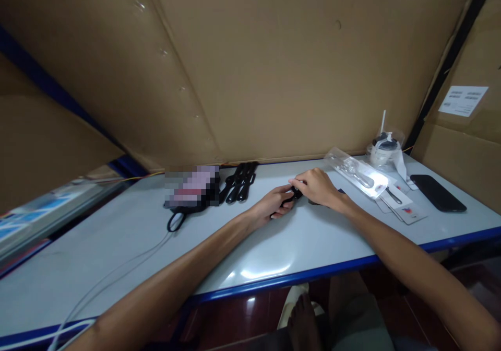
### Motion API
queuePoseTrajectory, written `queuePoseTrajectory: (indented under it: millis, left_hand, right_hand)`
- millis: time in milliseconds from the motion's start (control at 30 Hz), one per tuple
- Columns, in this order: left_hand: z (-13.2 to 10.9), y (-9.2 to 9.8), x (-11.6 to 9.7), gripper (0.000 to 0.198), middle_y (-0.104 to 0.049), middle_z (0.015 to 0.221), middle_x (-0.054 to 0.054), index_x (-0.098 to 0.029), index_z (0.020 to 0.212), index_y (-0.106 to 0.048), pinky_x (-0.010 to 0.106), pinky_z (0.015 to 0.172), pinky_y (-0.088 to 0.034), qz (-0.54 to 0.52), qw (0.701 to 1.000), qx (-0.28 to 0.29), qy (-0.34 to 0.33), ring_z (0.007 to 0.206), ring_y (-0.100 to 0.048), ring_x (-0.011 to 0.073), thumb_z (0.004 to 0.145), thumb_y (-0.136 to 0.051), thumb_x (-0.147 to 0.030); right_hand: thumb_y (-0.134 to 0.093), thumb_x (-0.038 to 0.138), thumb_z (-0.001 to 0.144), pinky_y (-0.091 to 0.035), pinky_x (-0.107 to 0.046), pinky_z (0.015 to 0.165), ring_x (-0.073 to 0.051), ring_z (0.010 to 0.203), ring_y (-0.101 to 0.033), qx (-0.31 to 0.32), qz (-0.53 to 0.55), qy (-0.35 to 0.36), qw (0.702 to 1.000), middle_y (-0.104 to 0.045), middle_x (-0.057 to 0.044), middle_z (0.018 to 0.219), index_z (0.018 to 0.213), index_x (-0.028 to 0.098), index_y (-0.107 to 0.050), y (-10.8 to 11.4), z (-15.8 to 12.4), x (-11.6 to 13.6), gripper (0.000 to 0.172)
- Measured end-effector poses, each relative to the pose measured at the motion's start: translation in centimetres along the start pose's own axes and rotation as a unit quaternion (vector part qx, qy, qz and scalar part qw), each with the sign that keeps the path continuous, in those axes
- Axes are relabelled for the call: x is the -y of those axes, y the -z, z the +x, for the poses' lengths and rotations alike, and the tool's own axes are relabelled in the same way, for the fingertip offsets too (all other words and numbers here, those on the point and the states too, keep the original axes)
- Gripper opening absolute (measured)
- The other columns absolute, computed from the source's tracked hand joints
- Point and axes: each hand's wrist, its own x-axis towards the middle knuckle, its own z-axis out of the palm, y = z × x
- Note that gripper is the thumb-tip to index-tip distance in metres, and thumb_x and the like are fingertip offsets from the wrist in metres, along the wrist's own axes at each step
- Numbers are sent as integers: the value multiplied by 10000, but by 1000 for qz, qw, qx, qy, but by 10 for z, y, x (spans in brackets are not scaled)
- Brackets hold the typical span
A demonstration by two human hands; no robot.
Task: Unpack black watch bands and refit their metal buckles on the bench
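Both hands meet at the middle of the white table point(117, 236). My left hand point(271, 205) is curled around a small black strap-like part point(290, 199). My right hand point(316, 185) pinches the upper end of the same black part with fingers closed. A row of similar black straps point(239, 182) lies side by side at the back of the table, left of the hands. A dark flat piece point(313, 202) lies partly hidden under my right hand.
A blurred pinkish item on a black pouch point(191, 191) sits beside the straps. Clear plastic packs point(358, 172), cards point(407, 211), a bagged round item point(385, 150) and a black phone point(437, 192) lie at right. White cables point(102, 283) trail left. Cardboard walls point(254, 63) enclose the back.
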Motion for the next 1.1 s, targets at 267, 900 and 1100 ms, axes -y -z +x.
queuePoseTrajectory:
  millis: [267,900,1100]
  left_hand:
    - [-1,-1,-1,106,-361,599,-88,-218,1019,-502,180,373,-85,8,1000,-6,1,386,-215,55,933,-545,-264]
    - [-4,-4,-4,177,-373,602,-93,-207,1081,-520,167,365,-98,12,1000,5,-3,383,-224,52,917,-565,-258]
    - [-4,-3,-2,111,-374,602,-94,-221,998,-469,177,370,-79,3,1000,-9,2,381,-230,47,942,-554,-266]
  right_hand:
    - [-522,381,1039,-237,-272,626,-120,623,-436,21,3,3,1000,-627,-1,648,719,170,-780,-2,0,-1,461]
    - [-508,377,1059,-273,-316,648,-212,764,-633,-2,-94,-22,995,-784,-118,878,895,176,-823,-4,1,-1,408]
    - [-512,391,1061,-296,-303,646,-198,777,-647,-10,-63,-32,997,-776,-90,849,836,185,-802,5,3,-7,421]
